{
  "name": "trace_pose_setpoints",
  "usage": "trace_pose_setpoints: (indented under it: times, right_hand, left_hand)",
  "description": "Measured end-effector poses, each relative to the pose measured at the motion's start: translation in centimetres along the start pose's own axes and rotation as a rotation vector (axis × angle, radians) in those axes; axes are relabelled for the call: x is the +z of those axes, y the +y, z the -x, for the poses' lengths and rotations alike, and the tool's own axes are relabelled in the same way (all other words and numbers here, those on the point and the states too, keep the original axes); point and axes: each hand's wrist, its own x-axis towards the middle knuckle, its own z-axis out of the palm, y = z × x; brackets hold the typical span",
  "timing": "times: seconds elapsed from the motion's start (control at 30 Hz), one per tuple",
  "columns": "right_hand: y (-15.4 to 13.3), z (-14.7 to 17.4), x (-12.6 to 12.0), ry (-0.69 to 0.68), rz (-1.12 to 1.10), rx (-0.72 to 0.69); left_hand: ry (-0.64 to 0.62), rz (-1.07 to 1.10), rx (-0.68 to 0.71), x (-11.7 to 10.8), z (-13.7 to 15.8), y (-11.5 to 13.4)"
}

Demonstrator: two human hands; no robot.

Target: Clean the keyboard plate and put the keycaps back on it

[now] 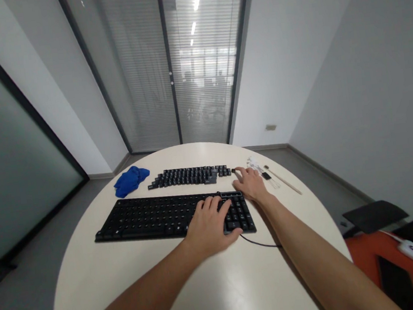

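Note:
A black keyboard lies across the round table, its right-hand number pad still bearing keycaps and most of the rest showing bare key positions. My left hand rests on its right part with fingers spread, holding nothing. Behind the keyboard, loose black keycaps are laid out in rows. At the right end of those rows, my right hand reaches out palm down. Its index fingertip touches a single black keycap, while the thumb is apart from it near the keyboard's back right corner.
A crumpled blue cloth lies at the back left of the table. Small white pieces, a black-handled wire tool and a thin wooden-handled brush are right of my right hand. A cable runs under my right forearm. An orange chair stands right.

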Motion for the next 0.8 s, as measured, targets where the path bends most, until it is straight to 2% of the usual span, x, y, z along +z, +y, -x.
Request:
trace_pose_setpoints:
  times: [0.33, 0.53, 0.67, 0.8]
  right_hand:
    - [0.0, 0.1, -0.5, -0.021, -0.021, -0.033]
    - [0.2, 0.6, -1.6, -0.037, -0.072, -0.094]
    - [0.8, 1.1, -2.9, -0.087, -0.185, -0.144]
    - [0.7, 1.8, -4.4, -0.097, -0.412, -0.23]
  left_hand:
    - [-0.015, -0.02, -0.003, -0.1, 0.0, 0.1]
    - [-0.019, -0.016, -0.005, 0.0, 0.1, 0.0]
    - [0.001, 0.01, -0.013, 0.1, 0.1, -0.1]
    - [0.023, 0.038, -0.033, 0.3, 0.0, -0.2]
